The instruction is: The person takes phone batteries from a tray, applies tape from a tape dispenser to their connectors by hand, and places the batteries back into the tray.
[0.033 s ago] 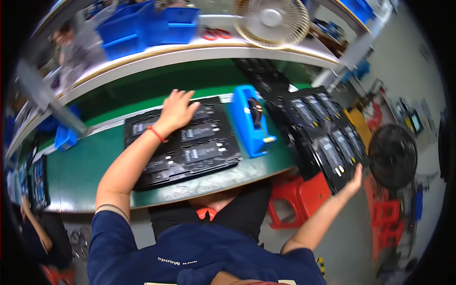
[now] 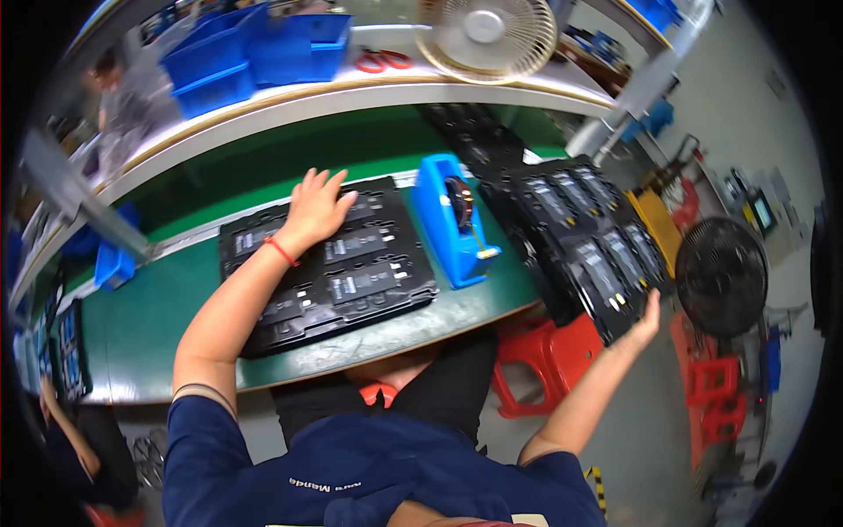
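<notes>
The left hand (image 2: 316, 209) lay flat, fingers spread, on the far edge of a black moulded tray (image 2: 329, 263) that sat in the middle of the green counter (image 2: 149, 325); it pressed down on the tray and gripped nothing. The tray held rows of dark rectangular parts with pale labels, and a red band (image 2: 281, 252) circled the wrist just behind the hand.

The right hand (image 2: 648, 318) reached out well to the side — past the counter's near right corner — with its open fingers against the lower edge of a second black tray (image 2: 584, 237). That tray, loaded with the same kind of parts, topped a stack that hung tilted over the counter's right end, above a red plastic stool (image 2: 549, 351). Whether the fingers curled under the edge could not be told.

Between the two trays, near the counter's middle right, stood a blue tape dispenser (image 2: 455, 224), just beside the first tray and apart from both hands.

Along the far edge ran a raised shelf carrying blue bins (image 2: 255, 53), red-handled scissors (image 2: 384, 60) and a small desk fan (image 2: 486, 37) — a black floor fan (image 2: 722, 277) stood off to the right.
</notes>
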`<action>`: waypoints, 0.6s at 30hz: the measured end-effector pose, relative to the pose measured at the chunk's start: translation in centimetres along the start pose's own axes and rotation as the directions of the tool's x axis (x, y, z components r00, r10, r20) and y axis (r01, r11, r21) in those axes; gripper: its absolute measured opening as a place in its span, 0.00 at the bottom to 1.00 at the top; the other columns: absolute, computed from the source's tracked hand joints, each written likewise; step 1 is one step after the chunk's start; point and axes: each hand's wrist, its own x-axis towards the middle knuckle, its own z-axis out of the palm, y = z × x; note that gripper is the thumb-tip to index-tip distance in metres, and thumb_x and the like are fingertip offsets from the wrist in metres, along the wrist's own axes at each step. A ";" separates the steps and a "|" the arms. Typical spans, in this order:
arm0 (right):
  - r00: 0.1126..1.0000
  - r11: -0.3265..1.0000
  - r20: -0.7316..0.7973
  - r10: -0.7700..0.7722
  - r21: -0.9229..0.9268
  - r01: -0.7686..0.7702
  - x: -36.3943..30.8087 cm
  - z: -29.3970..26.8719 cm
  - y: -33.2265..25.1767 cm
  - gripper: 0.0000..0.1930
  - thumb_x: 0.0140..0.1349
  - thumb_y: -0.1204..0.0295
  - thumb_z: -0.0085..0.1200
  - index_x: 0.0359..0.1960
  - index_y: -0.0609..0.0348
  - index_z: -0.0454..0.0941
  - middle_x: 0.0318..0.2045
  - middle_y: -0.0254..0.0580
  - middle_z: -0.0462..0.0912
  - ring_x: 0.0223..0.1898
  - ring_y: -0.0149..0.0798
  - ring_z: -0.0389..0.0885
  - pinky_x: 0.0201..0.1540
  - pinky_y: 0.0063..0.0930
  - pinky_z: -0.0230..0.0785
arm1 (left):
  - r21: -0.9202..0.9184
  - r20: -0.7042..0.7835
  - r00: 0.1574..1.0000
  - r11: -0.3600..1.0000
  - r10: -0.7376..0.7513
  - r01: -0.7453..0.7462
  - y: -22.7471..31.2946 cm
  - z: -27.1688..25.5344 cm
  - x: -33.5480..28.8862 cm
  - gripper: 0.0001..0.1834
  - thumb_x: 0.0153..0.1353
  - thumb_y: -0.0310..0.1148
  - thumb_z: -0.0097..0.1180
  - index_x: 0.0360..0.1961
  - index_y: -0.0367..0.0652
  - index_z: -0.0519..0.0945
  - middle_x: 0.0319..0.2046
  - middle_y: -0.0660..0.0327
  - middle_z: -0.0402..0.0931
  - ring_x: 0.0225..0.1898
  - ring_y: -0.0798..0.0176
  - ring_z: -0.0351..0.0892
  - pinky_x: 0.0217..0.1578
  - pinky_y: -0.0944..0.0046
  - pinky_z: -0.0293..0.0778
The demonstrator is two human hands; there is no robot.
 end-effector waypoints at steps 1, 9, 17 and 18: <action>0.994 0.990 0.047 0.094 0.099 -0.098 0.3 0.4 1.0 0.24 0.66 0.59 0.53 0.56 0.65 0.75 0.51 0.50 0.81 0.52 0.48 0.80 0.57 0.44 0.72 | 0.002 0.116 0.991 0.998 -0.061 0.061 -0.4 1.4 0.0 0.32 0.67 0.54 0.47 0.66 0.47 0.68 0.64 0.44 0.66 0.69 0.37 0.57 0.67 0.40 0.52; 0.958 0.963 0.110 0.266 -0.069 -0.260 6.8 -5.9 5.9 0.16 0.64 0.76 0.56 0.53 0.67 0.75 0.47 0.49 0.82 0.46 0.45 0.84 0.47 0.42 0.82 | 0.004 0.194 0.981 1.000 -0.024 0.024 1.8 1.4 -0.5 0.33 0.68 0.56 0.45 0.68 0.49 0.66 0.65 0.46 0.65 0.69 0.42 0.58 0.68 0.41 0.49; 0.983 0.375 -0.180 -0.020 -0.913 -0.160 5.8 -3.0 4.9 0.21 0.59 0.63 0.64 0.46 0.69 0.79 0.33 0.49 0.86 0.32 0.43 0.86 0.27 0.33 0.78 | 0.009 0.172 0.985 1.000 -0.008 0.007 1.3 1.2 -0.8 0.33 0.68 0.54 0.46 0.67 0.47 0.67 0.63 0.46 0.67 0.68 0.42 0.61 0.67 0.41 0.52; 0.987 0.237 -0.115 -0.109 -0.968 -0.087 6.7 -4.6 6.0 0.22 0.60 0.63 0.63 0.48 0.70 0.79 0.36 0.50 0.85 0.36 0.44 0.85 0.36 0.35 0.78 | 0.011 0.166 0.986 1.000 0.001 -0.003 1.4 1.1 -0.7 0.32 0.68 0.54 0.46 0.67 0.47 0.67 0.63 0.46 0.68 0.67 0.42 0.61 0.66 0.42 0.53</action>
